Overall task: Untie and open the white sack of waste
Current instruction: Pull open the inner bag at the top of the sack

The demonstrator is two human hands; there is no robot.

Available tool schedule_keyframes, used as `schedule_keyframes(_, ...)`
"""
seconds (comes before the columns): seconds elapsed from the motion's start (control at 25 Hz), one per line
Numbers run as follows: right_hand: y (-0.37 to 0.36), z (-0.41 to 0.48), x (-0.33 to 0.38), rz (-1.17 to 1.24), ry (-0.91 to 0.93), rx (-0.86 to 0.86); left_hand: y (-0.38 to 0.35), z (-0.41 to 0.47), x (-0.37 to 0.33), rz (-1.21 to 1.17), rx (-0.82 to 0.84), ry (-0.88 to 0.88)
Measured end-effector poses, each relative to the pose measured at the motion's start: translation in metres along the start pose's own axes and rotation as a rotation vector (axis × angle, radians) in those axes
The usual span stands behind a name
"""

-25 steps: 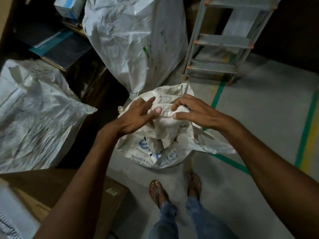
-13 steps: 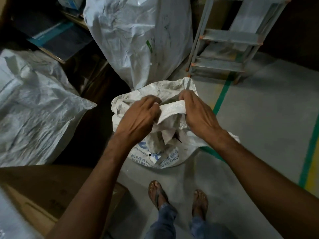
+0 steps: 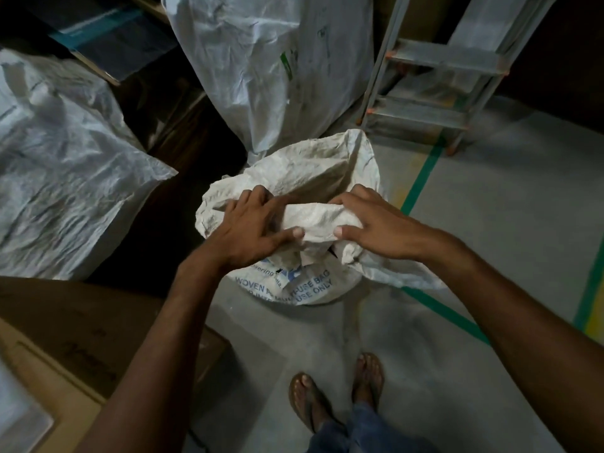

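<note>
Clutching a bunched fold at the rim of the white sack [image 3: 294,171], the left hand [image 3: 251,230] and right hand [image 3: 376,227] worked side by side, thumbs on the near side and fingers curled over the far side. The sack stood upright on the grey floor [image 3: 506,230] directly beneath the grip, its long axis vertical, its slack mouth pointing up and its blue lettering facing the person's sandalled feet [image 3: 336,397]. Beyond the grip stood a taller white bag [image 3: 271,70], with a metal stepladder [image 3: 434,80] beyond and to the right and a cardboard box [image 3: 65,338] nearer and to the left.
</note>
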State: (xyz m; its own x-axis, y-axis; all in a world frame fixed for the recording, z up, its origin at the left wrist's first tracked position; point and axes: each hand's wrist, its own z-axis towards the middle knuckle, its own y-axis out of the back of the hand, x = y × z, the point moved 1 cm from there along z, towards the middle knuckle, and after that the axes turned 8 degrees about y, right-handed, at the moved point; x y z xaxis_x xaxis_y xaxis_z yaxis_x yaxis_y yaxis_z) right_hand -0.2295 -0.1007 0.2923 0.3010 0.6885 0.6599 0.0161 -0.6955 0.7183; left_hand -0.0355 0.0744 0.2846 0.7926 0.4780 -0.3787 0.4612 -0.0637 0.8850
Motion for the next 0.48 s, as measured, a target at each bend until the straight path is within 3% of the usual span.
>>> schedule_keyframes(0.16,-0.029,-0.003,0.011,-0.476,0.150,-0.452,-0.007,-0.012,0.000,0.168,-0.295,-0.071)
schedule_keyframes(0.28,-0.064,0.000,0.014,-0.639,0.214,-0.766,-0.024,-0.017,-0.008,0.251,-0.471,-0.116)
schedule_keyframes(0.48,-0.115,0.011,-0.019,-0.666,0.293,-0.856,-0.068,-0.007,-0.004,0.261,-0.622,-0.211)
